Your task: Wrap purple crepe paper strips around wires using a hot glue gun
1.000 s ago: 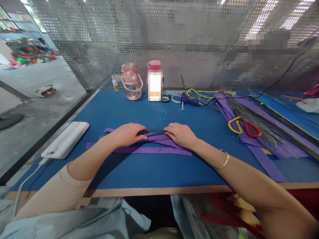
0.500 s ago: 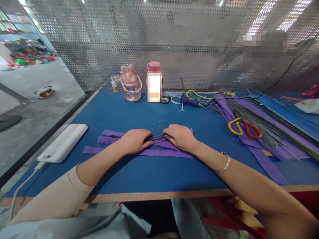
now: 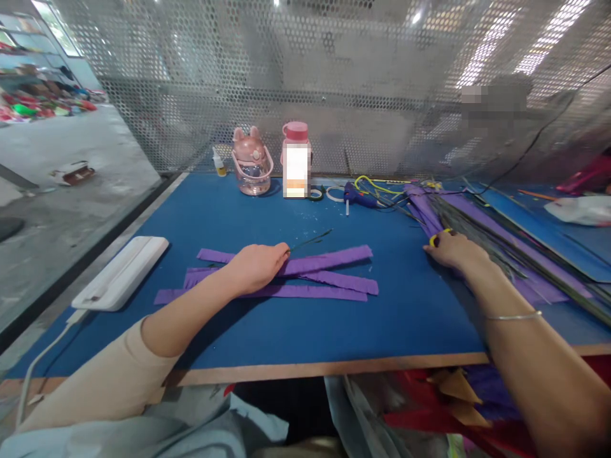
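Observation:
My left hand (image 3: 263,266) is closed in a pinch over the purple strips, with thin dark green stems (image 3: 310,242) sticking out past its fingertips to the right. Beneath and beside it lie several purple crepe-like strips (image 3: 334,289), some crossing each other. Over at the right, my right hand (image 3: 456,250) has its fingers curled on a pair of scissors (image 3: 435,239). Part of a yellow handle loop shows by the fingers; the red loop is hidden under the hand. Wider purple sheets (image 3: 539,289) and a bundle of dark stems (image 3: 482,235) lie beyond that hand.
A white power bank-like box (image 3: 121,273) with a cable lies on the left. Along the back stand a small dropper bottle (image 3: 219,163), two pink bottles (image 3: 252,181), tape rolls (image 3: 316,193) and a blue glue gun (image 3: 360,195). A perforated metal screen (image 3: 214,83) rises behind.
My right hand has let go of the stems and moved right onto the scissors. My left hand keeps the stems, whose ends now point up and right. The strips beneath have shifted slightly.

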{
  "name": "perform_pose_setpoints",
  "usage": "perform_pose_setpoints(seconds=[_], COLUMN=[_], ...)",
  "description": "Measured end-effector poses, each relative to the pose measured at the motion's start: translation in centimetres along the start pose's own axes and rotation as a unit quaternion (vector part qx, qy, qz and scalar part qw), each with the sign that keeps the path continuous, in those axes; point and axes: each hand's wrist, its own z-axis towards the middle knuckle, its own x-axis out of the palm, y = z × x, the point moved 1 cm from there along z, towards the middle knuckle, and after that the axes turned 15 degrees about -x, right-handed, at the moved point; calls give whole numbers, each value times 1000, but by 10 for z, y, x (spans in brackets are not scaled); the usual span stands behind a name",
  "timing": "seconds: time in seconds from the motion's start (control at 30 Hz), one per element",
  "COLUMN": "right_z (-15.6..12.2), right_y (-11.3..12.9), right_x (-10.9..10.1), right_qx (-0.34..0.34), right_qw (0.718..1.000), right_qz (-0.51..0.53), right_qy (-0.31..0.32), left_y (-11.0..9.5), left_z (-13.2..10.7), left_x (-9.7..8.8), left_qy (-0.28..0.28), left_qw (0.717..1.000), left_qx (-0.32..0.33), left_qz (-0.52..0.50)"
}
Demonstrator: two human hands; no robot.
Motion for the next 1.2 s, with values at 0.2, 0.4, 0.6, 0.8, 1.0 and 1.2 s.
perform_pose_setpoints(seconds=[0.2,0.4,0.6,0.8,1.0,1.2], right_z=[-13,-19,-42,-48,-44,-39], right_y=[117,213,208,213,211,201], right_x=[-34,-34,-32,-38,-33,-32], right_qx=[-266,-443,-505,-562,-491,-410], right_qw=[953,879,849,814,847,855], right_qz=[141,177,110,132,202,317], right_qy=[-32,26,-110,-58,15,24], left_y=[0,0,3,0,-2,0], left_z=[-3,4,2,4,-5,-19], left_x=[2,14,12,23,14,16], left_qy=[14,-9,1,-7,-34,25], left_qw=[1000,1000,999,998,994,988], left_qx=[17,9,28,33,76,136], left_qz=[-10,-7,-28,-44,-76,-71])
